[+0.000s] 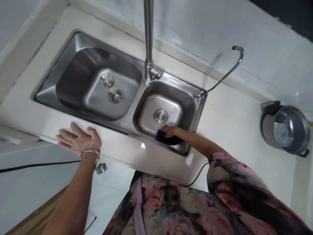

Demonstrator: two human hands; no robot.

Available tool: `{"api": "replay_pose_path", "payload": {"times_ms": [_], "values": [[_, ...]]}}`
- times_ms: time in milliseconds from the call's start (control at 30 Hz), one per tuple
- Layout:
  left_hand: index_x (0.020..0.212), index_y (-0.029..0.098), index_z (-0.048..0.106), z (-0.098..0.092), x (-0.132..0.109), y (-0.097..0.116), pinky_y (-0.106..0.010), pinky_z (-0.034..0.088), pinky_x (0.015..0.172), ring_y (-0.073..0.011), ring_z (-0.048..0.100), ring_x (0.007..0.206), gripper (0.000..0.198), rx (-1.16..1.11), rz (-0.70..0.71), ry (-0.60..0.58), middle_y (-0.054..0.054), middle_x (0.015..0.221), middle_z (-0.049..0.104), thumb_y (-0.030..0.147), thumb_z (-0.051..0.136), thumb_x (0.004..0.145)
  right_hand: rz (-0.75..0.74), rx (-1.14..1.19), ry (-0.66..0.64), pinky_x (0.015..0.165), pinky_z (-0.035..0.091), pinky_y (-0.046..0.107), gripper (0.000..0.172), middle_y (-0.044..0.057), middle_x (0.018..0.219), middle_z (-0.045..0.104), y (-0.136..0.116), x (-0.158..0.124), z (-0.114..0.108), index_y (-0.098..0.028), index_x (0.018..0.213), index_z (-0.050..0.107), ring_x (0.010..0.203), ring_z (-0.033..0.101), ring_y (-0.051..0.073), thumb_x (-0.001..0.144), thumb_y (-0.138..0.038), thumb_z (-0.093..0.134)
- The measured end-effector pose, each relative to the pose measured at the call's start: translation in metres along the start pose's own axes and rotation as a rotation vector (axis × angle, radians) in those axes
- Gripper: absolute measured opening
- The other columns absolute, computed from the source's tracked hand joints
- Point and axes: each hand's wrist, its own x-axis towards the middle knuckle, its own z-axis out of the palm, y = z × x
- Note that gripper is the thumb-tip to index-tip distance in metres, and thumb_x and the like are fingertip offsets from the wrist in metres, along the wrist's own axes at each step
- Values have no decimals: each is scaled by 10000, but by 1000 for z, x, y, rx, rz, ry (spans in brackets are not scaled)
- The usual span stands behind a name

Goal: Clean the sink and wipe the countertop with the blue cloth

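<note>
Your left hand (78, 139) lies flat with fingers spread on the tabletop's (234, 124) front edge, beside the large basin. Your right hand (168, 131) reaches into the small basin of the sink (129, 70), closed on a blue cloth (161, 133) pressed against its near wall. A steel pot (290, 130) stands at the tabletop's right end.

Blue cloth (160, 133) mostly hidden (under right hand (169, 131)).

White tiled wall (244, 29), cream countertop (230, 124), pale floor (29, 189), soft daylight
</note>
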Motion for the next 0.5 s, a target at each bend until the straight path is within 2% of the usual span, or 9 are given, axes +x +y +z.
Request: {"api": "replay_pose_path", "payload": {"times_ms": [67, 133, 233, 300, 367, 433, 500], "values": [[1662, 102, 276, 1, 1, -1, -673, 32, 1274, -469, 35, 1609, 821, -10, -1, -5, -272, 1738, 100, 574, 371, 998, 79, -25, -1, 824, 574, 303, 379, 73, 1002, 768, 10, 5, -16, -178, 970, 750, 905, 725, 257, 636, -38, 862], [1663, 94, 269, 2, 1, -3, -670, 22, 1275, -470, 28, 1609, 821, -19, 7, -3, -272, 1739, 91, 567, 378, 1000, 170, -57, 73, 902, 554, 346, 374, 117, 1097, 750, 22, 9, -38, -145, 1044, 730, 979, 705, 269, 703, -10, 804], [1669, 98, 254, 2, 0, -4, -673, 10, 1274, -470, 12, 1609, 827, -28, 23, -12, -263, 1744, 71, 575, 374, 1004, 316, -107, 315, 1028, 486, 460, 436, 242, 1441, 562, 39, 11, -77, -76, 1346, 595, 1210, 596, 319, 912, -59, 639], [1672, 107, 247, 1, -2, -4, -679, 10, 1272, -469, 9, 1609, 829, -30, 27, -19, -257, 1747, 67, 584, 368, 1004, 390, -123, 473, 1046, 466, 485, 480, 302, 1550, 404, 46, 13, -95, -24, 1481, 453, 1291, 518, 344, 1020, -138, 526], [1672, 110, 250, 0, -3, -2, -677, 11, 1274, -462, 12, 1611, 827, -35, 24, -7, -251, 1748, 72, 588, 366, 1007, 409, -127, 531, 1045, 470, 470, 513, 303, 1586, 342, 49, 16, -100, -26, 1525, 405, 1312, 487, 346, 1046, -179, 506], [1671, 100, 248, -2, -3, 0, -673, 1, 1275, -460, 5, 1612, 828, -42, 13, -10, -248, 1750, 70, 581, 368, 1008, 408, -145, 462, 1072, 457, 493, 523, 235, 1654, 286, 50, 18, -91, -123, 1538, 445, 1375, 430, 354, 1022, -132, 523], [1675, 99, 234, -3, -4, 1, -673, -15, 1274, -460, -12, 1611, 826, -50, 1, -42, -242, 1754, 54, 564, 371, 1007, 447, -170, 383, 1093, 437, 570, 561, 178, 1707, 219, 48, 18, -72, -206, 1540, 476, 1439, 353, 383, 996, -68, 502]]}}
